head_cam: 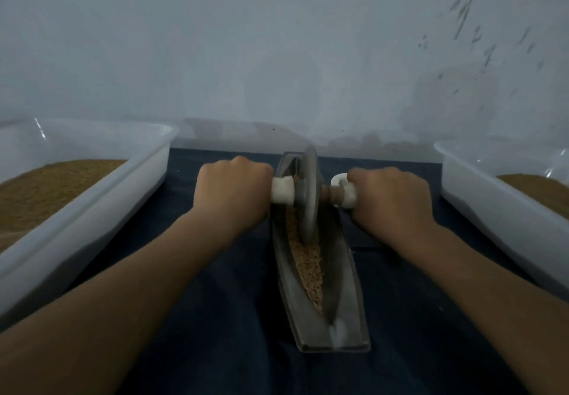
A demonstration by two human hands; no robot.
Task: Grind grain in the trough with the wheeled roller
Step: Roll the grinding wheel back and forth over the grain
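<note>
Currently I have both hands on the wheeled roller (308, 197), one on each side of its grey disc. My left hand (229, 193) is wrapped knuckles-up around the white handle (281, 193) left of the disc, with only the inner end of that handle showing. My right hand (389, 200) grips the matching white right handle (346, 193), whose flared inner end sticks out past my thumb. A short brown stretch of axle (331, 194) is bare between that handle and the disc.

The disc stands upright on its edge in the far half of the trough (341, 287), its lower rim sunk into the grain (308, 268). The trough is a long, narrow grey boat shape running away from me and leaning slightly left at its far end. The tan grain lies as a strip along the bottom of the groove, from under the disc back toward the near end, where it tapers out. The near tip of the groove looks pale and bare.

The trough rests on a dark blue cloth (215, 317). A translucent white left bin (92, 210) sits well to the left, holding brown granular material (37, 191). A right bin (492, 197) of the same kind holds more of the brown stuff (542, 191). Behind everything is a pale wall (277, 40) with dark flecks on its right part.
</note>
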